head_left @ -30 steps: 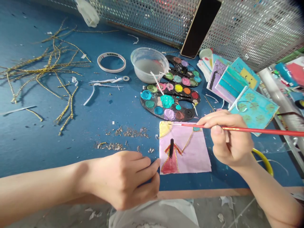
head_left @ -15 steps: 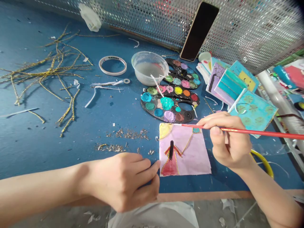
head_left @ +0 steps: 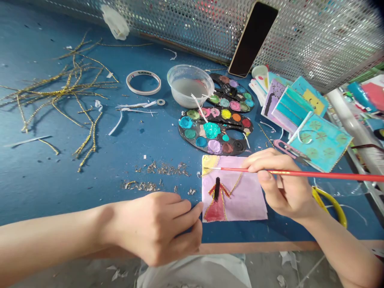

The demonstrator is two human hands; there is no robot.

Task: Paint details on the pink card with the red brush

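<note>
Takes in a blue worktop with a brownish front edge, backed by a perforated silvery panel, above grey floor littered with pale scraps.

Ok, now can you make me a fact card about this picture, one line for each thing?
Painting: lilac, with a figure in red
Right hand: holding a red paintbrush
Brush tip: over the yellow corner; can't tell if it touches
Left hand: curled beside the painting's left edge
Paints: two black palettes, beyond the painting
Bowl: see-through, holding cloudy liquid
Left side: gold cords
Back: phone leaning on a metal panel
</note>
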